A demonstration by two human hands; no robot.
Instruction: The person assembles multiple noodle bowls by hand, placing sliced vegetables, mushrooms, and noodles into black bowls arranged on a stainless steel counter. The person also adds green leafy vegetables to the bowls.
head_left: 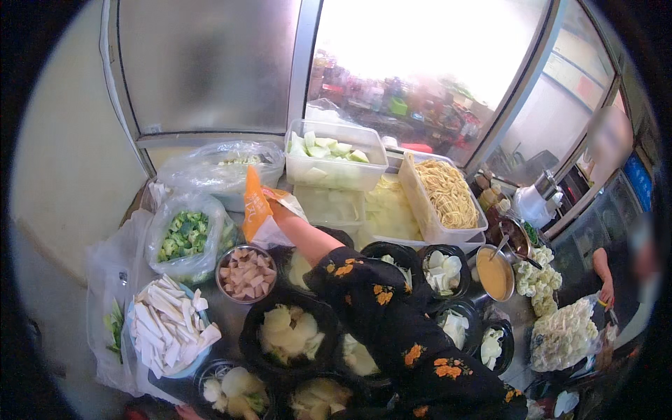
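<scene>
Windows point(206, 70) backed a work surface crowded with food. One black, flower-printed sleeve point(413, 322) crossed it diagonally. Clear tubs point(346, 180) held noodles point(448, 192) and pale green chunks point(329, 148); black bowls point(250, 334) of pale slices, white strips point(171, 325) and bagged broccoli point(183, 236) lay nearer. At the right hand point(281, 213), behind a metal bowl point(239, 301) of pinkish cubes, was an orange-and-white packet point(257, 218). It hid the fingers; whether they gripped could not be told. A sliver of skin at the lower edge, perhaps the left hand point(187, 411), showed too little to judge its state. Sound practice would probably have kept packet and sleeve clear of the open bowls. Pale lettering marked the packet's orange side; no other writing was legible.
</scene>
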